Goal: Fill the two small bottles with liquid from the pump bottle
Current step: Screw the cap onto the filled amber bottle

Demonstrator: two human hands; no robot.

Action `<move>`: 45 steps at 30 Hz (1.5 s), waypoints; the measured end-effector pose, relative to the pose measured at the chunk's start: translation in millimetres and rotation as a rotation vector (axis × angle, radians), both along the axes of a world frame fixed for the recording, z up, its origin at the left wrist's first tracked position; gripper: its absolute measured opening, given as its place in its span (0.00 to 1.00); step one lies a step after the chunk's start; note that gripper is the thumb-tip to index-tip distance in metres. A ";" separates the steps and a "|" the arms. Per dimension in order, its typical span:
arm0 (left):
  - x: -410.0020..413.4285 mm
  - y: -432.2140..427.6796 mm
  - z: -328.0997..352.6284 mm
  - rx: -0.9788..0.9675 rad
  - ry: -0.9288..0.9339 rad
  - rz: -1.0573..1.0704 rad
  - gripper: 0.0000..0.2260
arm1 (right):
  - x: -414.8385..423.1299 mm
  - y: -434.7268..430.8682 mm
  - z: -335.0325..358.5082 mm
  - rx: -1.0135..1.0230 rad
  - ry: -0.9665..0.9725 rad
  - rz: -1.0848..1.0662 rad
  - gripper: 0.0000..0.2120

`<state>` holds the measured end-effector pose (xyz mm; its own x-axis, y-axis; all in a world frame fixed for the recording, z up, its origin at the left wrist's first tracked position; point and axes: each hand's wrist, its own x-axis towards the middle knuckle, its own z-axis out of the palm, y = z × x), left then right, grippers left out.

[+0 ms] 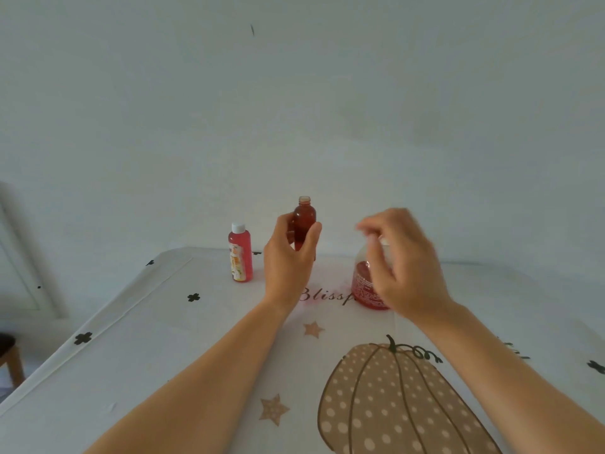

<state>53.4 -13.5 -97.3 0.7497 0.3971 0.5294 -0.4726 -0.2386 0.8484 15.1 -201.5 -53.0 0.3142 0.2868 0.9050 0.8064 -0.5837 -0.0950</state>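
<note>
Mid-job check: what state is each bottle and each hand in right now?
capped small bottle: upright on the table, white cap on, red liquid nearly to the top.
brown small bottle: uncapped, held upright; fill level unclear.
pump bottle: upright on the table, red liquid in its lower part.
left hand: grips the brown small bottle.
right hand: blurred at the pump head; contact unclear.

Uncapped amber bottle [304, 221] upright; capped red bottle [241, 257] left, pump bottle [361, 286] right
</note>
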 end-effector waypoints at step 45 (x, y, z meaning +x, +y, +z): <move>-19.7 -8.9 -6.1 0.383 -0.161 -0.371 0.08 | 18.2 -10.9 5.7 -0.015 0.121 0.077 0.09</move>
<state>33.7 -22.5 -103.5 0.7007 -0.1210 0.7032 -0.6998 -0.3088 0.6442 33.3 -212.3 -47.3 0.3974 0.3279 0.8571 0.8322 -0.5224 -0.1861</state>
